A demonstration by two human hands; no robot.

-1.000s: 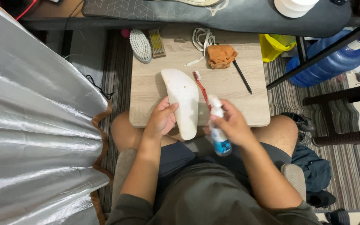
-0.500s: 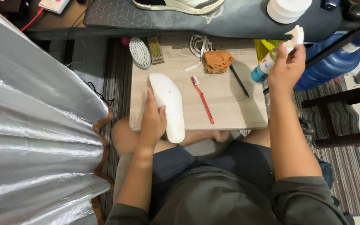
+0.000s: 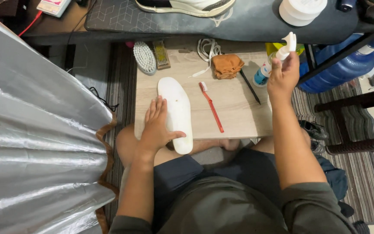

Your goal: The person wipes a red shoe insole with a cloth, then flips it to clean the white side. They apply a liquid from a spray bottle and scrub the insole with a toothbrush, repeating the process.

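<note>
- A silvery sheet point(image 3: 35, 143) fills the left side of the frame, hanging in folds with a brown edge.
- An oval scrub brush point(image 3: 144, 57) with pale bristles lies at the upper left, just off the far left corner of the tabletop point(image 3: 234, 117), with a small flat brush point(image 3: 161, 54) beside it.
- The left hand point(image 3: 157, 128) lies flat at the centre left of the frame, fingers spread and apart, palm pressing on the left edge of the white insole point(image 3: 177, 113); the thumb reaches across the insole's lower end.
- The insole lies lengthwise on the left part of the light wooden tabletop, its near end hanging a little over the front edge.
- A red toothbrush point(image 3: 211, 107) lies just right of the insole, apart from it, bristle head toward the far side.
- White laces point(image 3: 207, 51) and a crumpled brown cloth point(image 3: 227, 66) sit near the far edge of the tabletop, in the upper centre.
- A thin black pen point(image 3: 249, 86) lies slantwise just right of the cloth.
- The right hand point(image 3: 283, 74) is raised in the upper right of the frame, fingers closed around a spray bottle point(image 3: 277, 58) with a white trigger head, held tilted over the far right corner of the tabletop.
- A white shoe point(image 3: 185, 6) rests on the dark surface along the top edge.
- A blue water jug point(image 3: 343, 69) lies at the far right, behind a dark chair point(image 3: 360, 104).
</note>
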